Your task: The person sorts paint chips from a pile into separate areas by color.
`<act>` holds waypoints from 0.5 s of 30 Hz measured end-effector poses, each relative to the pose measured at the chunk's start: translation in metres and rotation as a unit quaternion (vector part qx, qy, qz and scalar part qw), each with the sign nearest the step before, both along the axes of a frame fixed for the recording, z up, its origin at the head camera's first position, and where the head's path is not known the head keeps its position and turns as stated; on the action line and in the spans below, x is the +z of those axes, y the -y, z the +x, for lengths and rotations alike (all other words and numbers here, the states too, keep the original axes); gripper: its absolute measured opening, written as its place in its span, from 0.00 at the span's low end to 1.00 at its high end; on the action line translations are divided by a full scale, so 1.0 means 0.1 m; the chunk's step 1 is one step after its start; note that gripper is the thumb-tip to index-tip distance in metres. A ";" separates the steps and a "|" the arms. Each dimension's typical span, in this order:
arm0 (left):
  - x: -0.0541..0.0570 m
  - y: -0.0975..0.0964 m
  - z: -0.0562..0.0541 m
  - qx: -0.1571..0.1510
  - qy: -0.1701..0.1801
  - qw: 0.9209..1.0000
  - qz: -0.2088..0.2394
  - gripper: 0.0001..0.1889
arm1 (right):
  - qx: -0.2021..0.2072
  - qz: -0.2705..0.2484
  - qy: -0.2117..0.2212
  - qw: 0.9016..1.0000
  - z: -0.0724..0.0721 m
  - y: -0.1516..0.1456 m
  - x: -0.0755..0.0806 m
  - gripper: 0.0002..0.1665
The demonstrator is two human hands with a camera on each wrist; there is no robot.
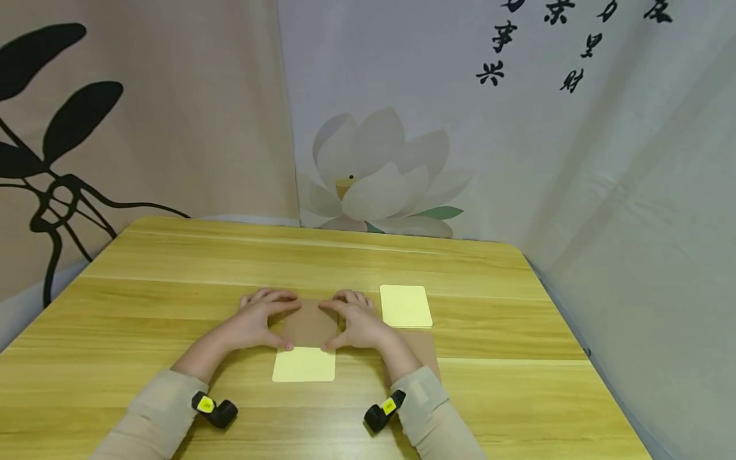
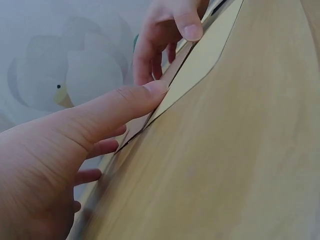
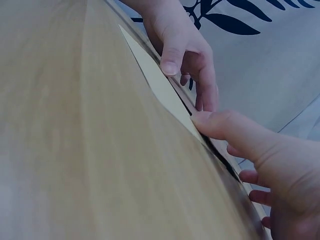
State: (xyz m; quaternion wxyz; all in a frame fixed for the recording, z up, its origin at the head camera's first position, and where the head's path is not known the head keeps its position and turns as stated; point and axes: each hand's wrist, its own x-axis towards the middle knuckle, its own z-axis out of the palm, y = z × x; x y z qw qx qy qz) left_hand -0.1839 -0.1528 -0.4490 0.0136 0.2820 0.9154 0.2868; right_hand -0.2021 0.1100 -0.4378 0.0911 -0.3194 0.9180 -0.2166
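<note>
A brown square card (image 1: 310, 323) lies between the two hands in the head view, just beyond a pale yellow card (image 1: 304, 365) with rounded corners. My left hand (image 1: 257, 321) holds the brown card at its left side, thumb at the near edge and index finger at the far edge. Opposite it, my right hand (image 1: 358, 322) grips the right side in the same way. Both thumbs meet the line where brown and yellow adjoin; in the left wrist view the left thumb (image 2: 156, 89) touches there. The far fingertips are partly hidden in the wrist views.
Right of the hands, another yellow card (image 1: 406, 306) lies beyond a second brown card (image 1: 422, 348), which the right forearm partly covers. The wooden table (image 1: 517, 396) ends at a curtain (image 1: 379, 57) printed with a lotus. Black cameras (image 1: 223, 414) sit at both wrists.
</note>
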 end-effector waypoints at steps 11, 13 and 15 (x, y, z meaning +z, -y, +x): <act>0.02 -0.04 0.03 -0.008 -0.005 1.000 -0.004 0.46 | 0.000 -0.019 0.014 1.000 0.03 -0.02 0.03 0.49; 0.02 -0.05 0.03 -0.009 -0.006 1.000 -0.003 0.46 | 0.001 -0.021 0.013 1.000 0.04 -0.03 0.05 0.49; 0.02 -0.06 0.03 -0.010 -0.005 1.000 -0.004 0.46 | 0.002 -0.023 0.011 1.000 0.05 -0.03 0.06 0.48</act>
